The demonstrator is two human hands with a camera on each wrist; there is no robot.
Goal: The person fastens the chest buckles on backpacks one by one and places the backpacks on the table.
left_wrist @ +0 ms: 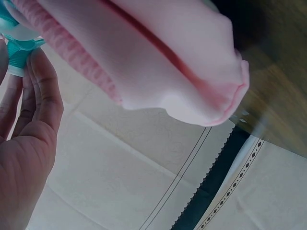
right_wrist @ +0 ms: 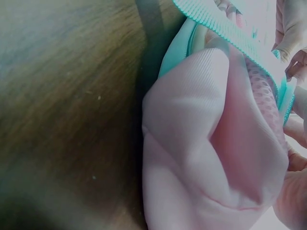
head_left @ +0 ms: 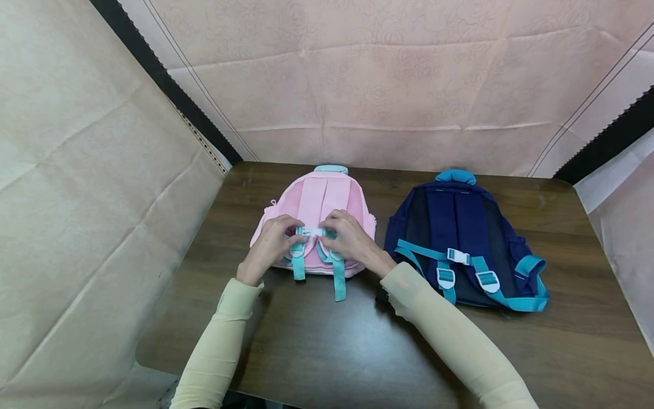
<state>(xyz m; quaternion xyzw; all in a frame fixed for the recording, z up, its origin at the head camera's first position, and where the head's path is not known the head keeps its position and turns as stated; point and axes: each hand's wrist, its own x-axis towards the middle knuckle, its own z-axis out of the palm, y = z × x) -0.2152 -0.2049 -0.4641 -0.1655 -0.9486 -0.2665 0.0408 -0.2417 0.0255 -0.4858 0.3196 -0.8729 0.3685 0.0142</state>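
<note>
A small pink backpack (head_left: 313, 196) lies on the table with its strap side up. Across its straps sits a white buckle (head_left: 313, 232) on teal webbing, between my two hands. My left hand (head_left: 271, 244) pinches the buckle's left end with thumb and fingers. From the other side my right hand (head_left: 352, 238) grips the right end. In the left wrist view, fingers of the left hand (left_wrist: 36, 129) curl at the teal strap (left_wrist: 19, 55). Two teal strap tails (head_left: 339, 281) hang over the backpack's lower edge. Fingers partly cover the buckle ends.
To the right lies a navy backpack (head_left: 462, 227) with blue straps, its white buckle (head_left: 458, 256) fastened across them. Both bags rest on a brown wooden table (head_left: 317, 341). Pale patterned cloth (head_left: 398, 91) hangs behind the table and on its left side.
</note>
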